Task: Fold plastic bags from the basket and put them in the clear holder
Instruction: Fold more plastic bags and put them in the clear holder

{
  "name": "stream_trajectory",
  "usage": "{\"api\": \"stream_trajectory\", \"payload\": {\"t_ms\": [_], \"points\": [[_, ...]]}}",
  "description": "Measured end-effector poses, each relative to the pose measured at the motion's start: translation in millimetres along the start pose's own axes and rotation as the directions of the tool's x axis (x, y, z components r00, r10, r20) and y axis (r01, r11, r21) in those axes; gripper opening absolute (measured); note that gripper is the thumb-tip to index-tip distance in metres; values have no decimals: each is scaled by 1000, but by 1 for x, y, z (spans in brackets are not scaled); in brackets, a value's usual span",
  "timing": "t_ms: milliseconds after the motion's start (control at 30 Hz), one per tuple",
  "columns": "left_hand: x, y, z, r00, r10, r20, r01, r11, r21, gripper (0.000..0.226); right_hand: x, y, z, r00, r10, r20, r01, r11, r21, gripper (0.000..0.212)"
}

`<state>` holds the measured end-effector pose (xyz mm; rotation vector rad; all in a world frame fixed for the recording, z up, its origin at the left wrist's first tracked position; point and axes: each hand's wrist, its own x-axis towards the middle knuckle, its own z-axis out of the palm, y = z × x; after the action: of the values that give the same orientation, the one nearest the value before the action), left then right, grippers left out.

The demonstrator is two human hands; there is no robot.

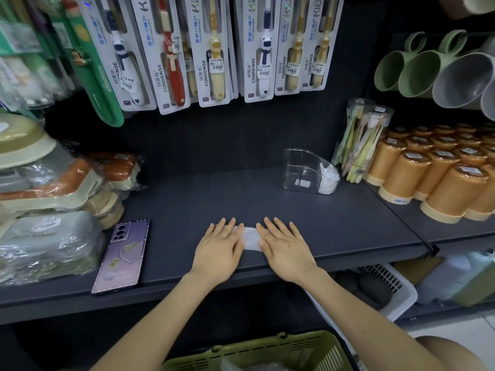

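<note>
A purple phone is laid face down on the dark shelf. Toothbrush packs are hung above. Orange cups are set at the right, under green mugs.

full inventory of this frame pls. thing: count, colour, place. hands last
plastic bag: 1, clear-whitish, flat on the shelf front, under both hands
clear holder: 1, transparent, back right of the shelf
folded bags: count unclear, white, in the holder's right end
basket: 1, olive green, bottom of frame
shelf: 1, dark grey, centre
phone: 1, purple, face down, shelf left
toothbrush packs: several, white cards, hanging above
toothbrush tubes: 2, clear with pastel brushes, right of the holder
cups: many, orange with cream bases, right
mugs: several, green and grey, upper right
wrapped boxes: several, orange, cream, grey, left
white basket: 1, lower right
left hand: flat on the bag
right hand: flat on the bag
</note>
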<state>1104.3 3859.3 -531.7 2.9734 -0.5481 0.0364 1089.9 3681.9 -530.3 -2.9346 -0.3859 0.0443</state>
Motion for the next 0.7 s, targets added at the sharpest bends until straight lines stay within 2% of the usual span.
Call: {"api": "stream_trajectory", "payload": {"t_ms": [100,167,267,367,400,500,567,600,667,700], "points": [[-1,-6,-2,996,31,-88,-32,999,-13,86,0,-1,-1,1000,4,22,-4,1000,-18,76],[0,-9,-5,989,112,-97,-115,993,-29,88,0,-1,-2,1000,5,28,-4,1000,-22,65],[0,-9,-6,979,205,0,-205,977,-67,92,0,1,-2,999,9,46,-7,1000,-27,70],[0,-12,-9,973,207,105,-191,971,-146,87,0,3,-3,997,7,82,-6,1000,-23,58],[0,-13,-10,969,217,116,-199,969,-149,87,0,5,-4,996,5,87,-4,1000,-14,61],[0,-11,-11,967,219,132,-201,970,-137,89,-10,25,-8,996,22,85,-21,1000,-5,94],[-1,-10,-12,968,212,133,-194,972,-134,88,-19,44,-13,995,63,80,-65,998,20,101],[-2,-10,-12,968,212,134,-195,972,-132,87,-23,51,-15,992,86,92,-89,996,29,95],[-2,-11,-11,968,212,135,-195,972,-130,86,-29,57,-17,986,143,83,-149,987,68,70],[-2,-10,-11,968,211,138,-194,972,-132,86,-30,54,-17,980,198,15,-198,975,101,62]]}}
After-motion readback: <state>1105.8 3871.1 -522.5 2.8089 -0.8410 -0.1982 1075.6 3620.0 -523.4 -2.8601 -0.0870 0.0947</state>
